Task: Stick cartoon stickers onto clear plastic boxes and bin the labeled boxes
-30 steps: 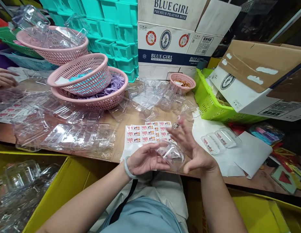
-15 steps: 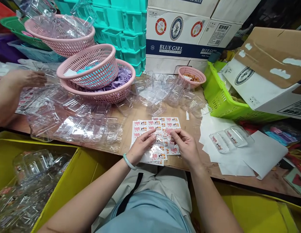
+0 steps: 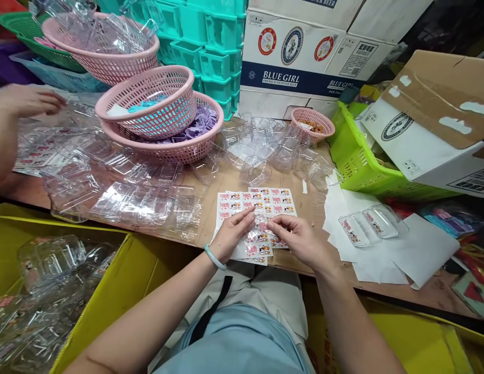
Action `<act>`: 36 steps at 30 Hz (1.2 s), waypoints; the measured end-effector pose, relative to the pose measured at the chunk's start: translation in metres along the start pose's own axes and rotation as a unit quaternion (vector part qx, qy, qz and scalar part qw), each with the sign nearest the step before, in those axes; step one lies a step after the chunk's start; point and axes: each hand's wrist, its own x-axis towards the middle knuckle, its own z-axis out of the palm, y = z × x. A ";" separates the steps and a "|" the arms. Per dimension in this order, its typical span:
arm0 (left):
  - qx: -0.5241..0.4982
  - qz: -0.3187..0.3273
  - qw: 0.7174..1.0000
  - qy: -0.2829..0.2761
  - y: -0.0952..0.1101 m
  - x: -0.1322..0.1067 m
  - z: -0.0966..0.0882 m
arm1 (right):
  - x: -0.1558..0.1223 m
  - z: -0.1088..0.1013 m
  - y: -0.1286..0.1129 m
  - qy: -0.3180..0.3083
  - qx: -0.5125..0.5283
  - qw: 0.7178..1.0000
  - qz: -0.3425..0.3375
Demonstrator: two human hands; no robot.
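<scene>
Sheets of stickers (image 3: 234, 200) with pink lettering and orange-and-white cat pictures lie overlapping on the cardboard table top in front of me. Above them is a clear plastic case (image 3: 259, 224), hard to see against the print. My left hand (image 3: 237, 231) holds the case's left side, fingers close together. On the right side, my right hand (image 3: 296, 235) is closed in a pinch at the case; whatever is between its fingertips is hidden. To the right, a clear case with stickers on it (image 3: 368, 224) rests on white paper sheets (image 3: 429, 246).
Empty clear cases (image 3: 136, 205) are spread at left, near another person's hand (image 3: 31, 101). Pink baskets (image 3: 164, 150) stand behind them. A green crate (image 3: 354, 156) and a carton (image 3: 429, 114) are at right. A yellow box (image 3: 109, 275) at lower left holds stickered cases.
My right hand has moved its pinched fingertips left, closer to my left hand and over the case. The other person's hand has shifted left. The view has tilted slightly.
</scene>
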 end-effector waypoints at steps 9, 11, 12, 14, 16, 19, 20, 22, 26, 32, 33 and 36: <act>0.028 0.000 1.000 -0.008 -0.002 0.002 -0.005 | 0.002 0.004 -0.013 -0.007 -0.008 1.000 0.010; 0.028 -0.004 1.000 -0.007 -0.001 0.001 -0.004 | 0.003 0.004 -0.015 -0.006 -0.013 1.000 0.011; 0.027 -0.004 1.000 -0.008 0.000 0.001 -0.004 | 0.003 0.004 -0.015 -0.006 -0.014 1.000 0.012; 0.022 -0.001 1.000 -0.009 0.000 0.001 -0.004 | 0.004 0.004 -0.014 -0.006 -0.015 1.000 0.014; 0.020 -0.003 1.000 -0.010 0.001 0.001 -0.004 | 0.005 0.004 -0.013 -0.005 -0.019 1.000 0.015; 0.022 -0.007 1.000 -0.009 0.001 0.000 -0.004 | 0.006 0.004 -0.011 -0.004 -0.026 1.000 0.018; 0.023 -0.008 1.000 -0.009 0.001 0.000 -0.004 | 0.007 0.004 -0.010 -0.004 -0.028 0.999 0.019; 0.024 -0.006 1.000 -0.008 0.001 0.000 -0.004 | 0.007 0.003 -0.009 -0.004 -0.032 0.999 0.021; 0.027 0.002 1.000 -0.010 0.002 0.000 -0.003 | 0.009 0.001 -0.004 -0.007 -0.037 0.999 0.014; 0.020 0.000 1.000 -0.007 0.002 0.001 -0.003 | 0.009 0.000 -0.005 -0.008 -0.062 0.998 0.007; 0.019 0.000 1.000 -0.006 0.002 0.001 -0.003 | 0.009 0.000 -0.005 -0.007 -0.066 0.998 0.009; 0.015 0.003 1.000 -0.007 0.002 0.001 -0.002 | 0.009 0.001 -0.006 -0.002 -0.078 0.997 0.012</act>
